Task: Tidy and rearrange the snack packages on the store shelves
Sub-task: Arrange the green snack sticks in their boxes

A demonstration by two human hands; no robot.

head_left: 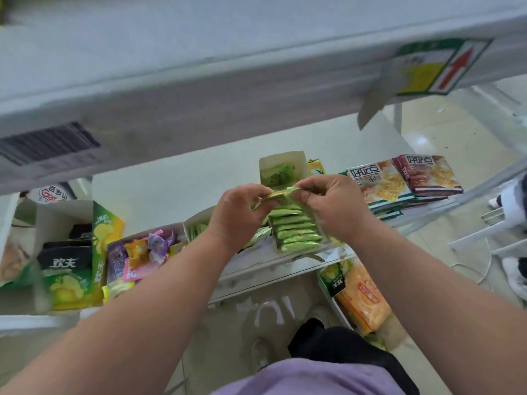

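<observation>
My left hand (pixel 242 215) and my right hand (pixel 330 206) both pinch one small green snack packet (pixel 281 194) between them, held just above an open display box (pixel 275 239). Several more green packets (pixel 296 229) stand in a row inside that box, at the front of the white shelf (pixel 176 186). The packet's ends are hidden by my fingers.
Behind stands an open white carton (pixel 283 166). Flat cracker packs (pixel 405 181) are stacked at the right. Mixed candies (pixel 142 252) and green chip boxes (pixel 71 269) fill the left. An upper shelf edge (pixel 199 89) hangs overhead. Orange packs (pixel 362 297) sit on the shelf below.
</observation>
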